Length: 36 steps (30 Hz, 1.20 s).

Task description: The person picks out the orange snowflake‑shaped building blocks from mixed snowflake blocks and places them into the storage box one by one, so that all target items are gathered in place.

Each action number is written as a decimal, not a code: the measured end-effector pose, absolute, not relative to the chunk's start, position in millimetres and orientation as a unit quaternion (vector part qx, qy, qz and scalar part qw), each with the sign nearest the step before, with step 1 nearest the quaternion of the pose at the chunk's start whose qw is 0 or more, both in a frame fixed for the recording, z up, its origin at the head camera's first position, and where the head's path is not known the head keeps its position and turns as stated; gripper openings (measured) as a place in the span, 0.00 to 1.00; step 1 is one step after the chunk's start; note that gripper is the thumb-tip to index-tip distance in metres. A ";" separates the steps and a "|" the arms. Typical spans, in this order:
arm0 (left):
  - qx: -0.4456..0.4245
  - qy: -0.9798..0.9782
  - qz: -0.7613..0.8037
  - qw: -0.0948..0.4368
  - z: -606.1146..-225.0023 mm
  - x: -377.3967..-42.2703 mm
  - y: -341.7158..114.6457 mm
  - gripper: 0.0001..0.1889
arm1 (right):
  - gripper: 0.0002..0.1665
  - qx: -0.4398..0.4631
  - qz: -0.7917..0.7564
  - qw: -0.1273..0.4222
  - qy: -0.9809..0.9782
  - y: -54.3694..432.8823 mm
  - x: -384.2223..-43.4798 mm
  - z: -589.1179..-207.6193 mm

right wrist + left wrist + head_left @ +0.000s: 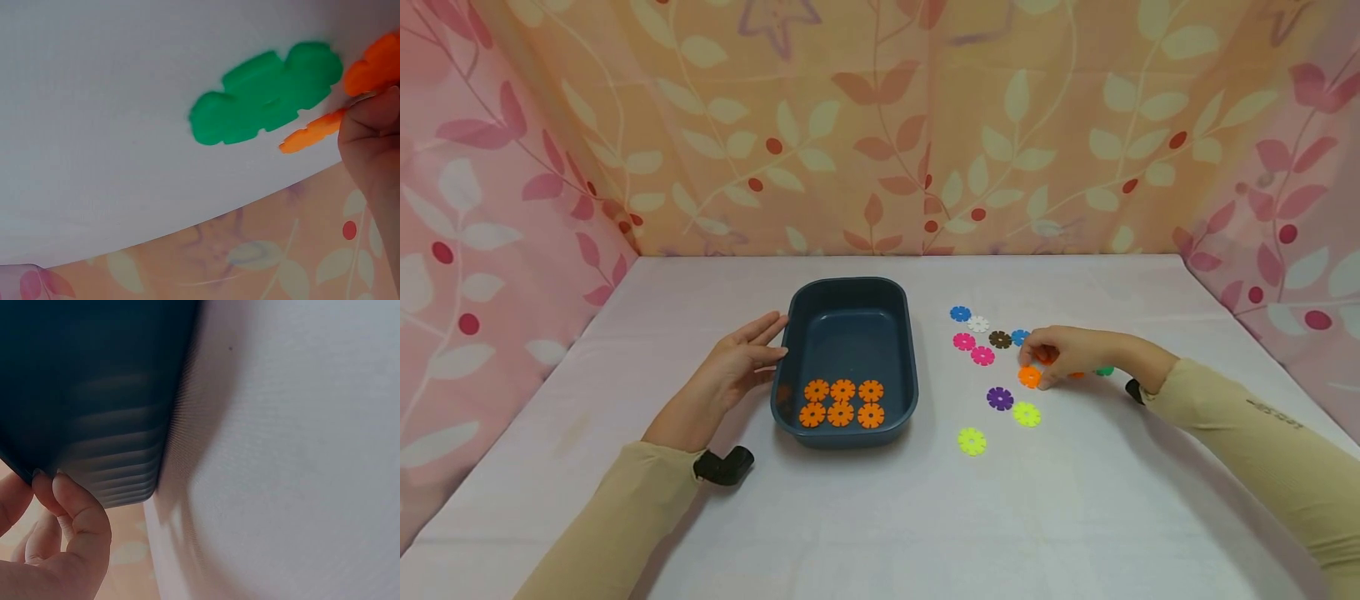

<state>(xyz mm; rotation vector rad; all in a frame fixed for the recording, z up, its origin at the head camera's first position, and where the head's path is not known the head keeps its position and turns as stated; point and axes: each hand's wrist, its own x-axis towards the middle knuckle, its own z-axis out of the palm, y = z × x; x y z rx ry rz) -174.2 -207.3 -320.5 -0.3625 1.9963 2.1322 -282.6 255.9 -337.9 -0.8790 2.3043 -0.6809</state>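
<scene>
My left hand (727, 367) grips the near-left rim of a dark blue tray (850, 293), fingertips against its outer wall. In the left wrist view, the fingers (84, 519) bend at the tray's edge. Several orange notched discs (842, 390) lie in two rows at the tray's near end. Over to the right, my right hand (1067, 354) pinches at an orange notched disc (1029, 377) among loose ones. Its thumb hides part of the orange pieces in the right wrist view, where a green disc (269, 97) lies close by.
Loose notched discs lie right of the tray: blue (960, 313), white (978, 324), pink (982, 356), brown (1000, 339), purple (1000, 398) and yellow (972, 442). A white cloth (865, 525) covers the table. Flowered curtains (880, 125) hang behind and at both sides.
</scene>
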 end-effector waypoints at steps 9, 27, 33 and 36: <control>-0.126 0.671 0.724 0.097 -319.3 -174.5 -207.1 0.36 | 0.12 -0.306 -0.281 0.294 0.861 252.6 -276.9 -333.2; -0.121 0.674 0.722 0.101 -320.3 -174.9 -207.1 0.36 | 0.05 -0.270 -0.281 0.290 0.874 229.8 -270.6 -299.4; -0.125 0.673 0.722 0.100 -320.1 -173.7 -207.0 0.36 | 0.06 -0.240 -0.321 0.289 0.869 218.0 -269.7 -285.0; -0.124 0.673 0.722 0.100 -320.2 -173.2 -207.1 0.36 | 0.07 -0.236 -0.333 0.290 0.866 212.1 -269.4 -279.1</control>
